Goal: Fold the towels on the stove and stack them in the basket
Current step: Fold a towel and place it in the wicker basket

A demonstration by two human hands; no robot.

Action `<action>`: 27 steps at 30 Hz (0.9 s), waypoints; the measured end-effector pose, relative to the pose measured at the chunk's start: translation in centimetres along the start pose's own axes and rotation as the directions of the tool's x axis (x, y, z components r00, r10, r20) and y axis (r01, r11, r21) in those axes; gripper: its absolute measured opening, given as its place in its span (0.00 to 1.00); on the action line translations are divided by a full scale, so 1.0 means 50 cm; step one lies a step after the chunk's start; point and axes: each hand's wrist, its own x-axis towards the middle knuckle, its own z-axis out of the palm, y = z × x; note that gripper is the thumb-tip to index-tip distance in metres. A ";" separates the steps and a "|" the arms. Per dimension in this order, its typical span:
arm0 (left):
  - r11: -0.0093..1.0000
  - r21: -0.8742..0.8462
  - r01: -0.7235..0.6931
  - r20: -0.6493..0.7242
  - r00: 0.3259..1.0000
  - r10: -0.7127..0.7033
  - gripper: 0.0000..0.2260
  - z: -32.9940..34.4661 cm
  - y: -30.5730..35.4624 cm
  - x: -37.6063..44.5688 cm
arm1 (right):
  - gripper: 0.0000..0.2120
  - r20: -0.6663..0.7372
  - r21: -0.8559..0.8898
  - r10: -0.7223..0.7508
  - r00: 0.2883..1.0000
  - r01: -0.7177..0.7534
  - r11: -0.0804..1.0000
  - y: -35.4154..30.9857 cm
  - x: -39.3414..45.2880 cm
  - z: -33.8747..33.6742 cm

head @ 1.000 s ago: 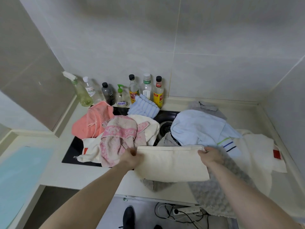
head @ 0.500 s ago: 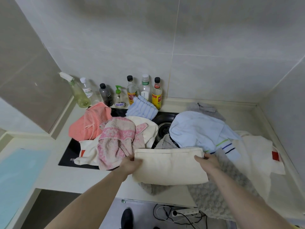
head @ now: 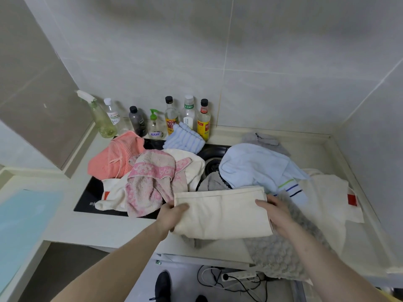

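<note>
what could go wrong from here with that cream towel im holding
The left hand and right hand hold only the ends of the folded cream towel, so its middle could sag and unfold. The grey towel beneath overhangs the counter edge and might get dragged off. No basket is in view.

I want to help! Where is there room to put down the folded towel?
Bare counter lies in front of the pink towel, left of the left hand. The back right corner is free too. The stove is crowded.
</note>
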 end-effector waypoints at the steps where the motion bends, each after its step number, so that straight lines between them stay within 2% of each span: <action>1: 1.000 -0.004 -0.019 0.014 1.000 0.019 0.13 0.004 -0.004 -0.012 | 0.14 -0.006 0.031 -0.001 1.000 0.001 1.000 0.000 -0.010 -0.009; 5: 0.997 0.048 -0.067 0.128 0.990 0.060 0.12 0.020 -0.038 -0.047 | 0.22 -0.026 0.029 -0.020 0.999 0.021 0.999 0.014 -0.045 -0.049; 8: 0.996 0.071 -0.049 0.163 0.986 0.036 0.09 0.038 -0.061 -0.056 | 0.19 -0.054 -0.013 -0.004 0.999 0.003 1.000 0.034 -0.065 -0.072; 12: 0.993 0.117 -0.009 0.137 0.991 -0.008 0.07 0.057 -0.083 -0.055 | 0.19 -0.076 -0.049 0.005 0.997 -0.009 0.999 0.048 -0.076 -0.071; 15: 0.986 0.165 0.006 0.118 0.993 -0.026 0.08 0.054 -0.096 -0.052 | 0.13 -0.066 -0.057 0.001 0.998 -0.004 0.998 0.034 -0.104 -0.034; 19: 0.980 0.201 -0.001 0.128 0.991 -0.025 0.08 0.049 -0.100 -0.057 | 0.12 -0.022 -0.105 -0.026 0.999 0.024 0.994 0.023 -0.127 0.029; 23: 0.988 0.151 -0.002 0.147 0.989 -0.020 0.10 0.038 -0.105 -0.049 | 0.08 0.050 -0.115 -0.033 0.998 0.039 0.993 0.018 -0.146 0.108; 27: 0.996 0.085 -0.008 0.128 0.992 -0.003 0.08 0.023 -0.107 -0.050 | 0.08 0.124 -0.169 -0.025 0.992 0.046 0.984 0.029 -0.149 0.180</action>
